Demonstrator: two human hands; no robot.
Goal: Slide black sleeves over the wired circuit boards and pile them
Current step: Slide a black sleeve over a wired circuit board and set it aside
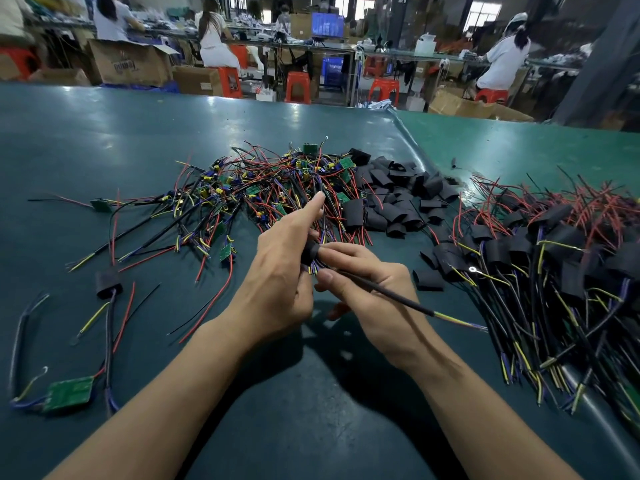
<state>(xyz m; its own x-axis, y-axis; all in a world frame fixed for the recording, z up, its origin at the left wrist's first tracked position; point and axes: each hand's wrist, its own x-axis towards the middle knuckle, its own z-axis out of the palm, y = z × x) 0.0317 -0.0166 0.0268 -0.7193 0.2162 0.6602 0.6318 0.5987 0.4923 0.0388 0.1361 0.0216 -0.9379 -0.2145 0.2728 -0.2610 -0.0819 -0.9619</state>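
Observation:
My left hand (282, 268) holds a black sleeve (309, 253) at the table's middle, its index finger sticking up. My right hand (367, 289) pinches the black cable (391, 294) and coloured wires that run into that sleeve; the circuit board inside is hidden. A tangled heap of bare wired boards (277, 181) lies just beyond my hands. Loose black sleeves (398, 195) are heaped to its right. Sleeved boards with their wires form a pile (554, 258) on the right.
One sleeved board (108, 284) and a bare green board (71, 393) with wires lie at the left on the green table (104, 140). A raised seam (412, 140) splits the tabletop. People sit at benches beyond the far edge, among red stools and cardboard boxes.

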